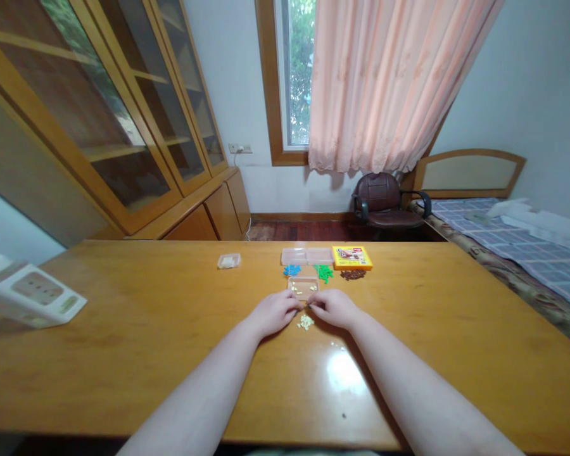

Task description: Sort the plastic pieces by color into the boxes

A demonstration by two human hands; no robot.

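Note:
Both my hands meet near the middle of the table, fingertips pinched close together. My left hand [278,310] is closed, its fingers bent down just in front of a small clear plastic box [304,279]. Beside it, my right hand [335,308] is closed too. Whatever lies between the fingertips is too small to name. Several pale yellow pieces [299,292] lie inside the clear box. A loose heap of pale yellow pieces [306,323] is on the table just below the fingertips. Behind the box are blue pieces [292,270], green pieces [324,273] and brown pieces [353,275] in separate heaps.
A clear compartment tray [307,256] and a yellow printed box [352,258] stand behind the heaps. Further left is another small clear container [228,261]. A white box [45,292] lies at the wooden table's [171,354] left side. An office chair [384,199] stands beyond.

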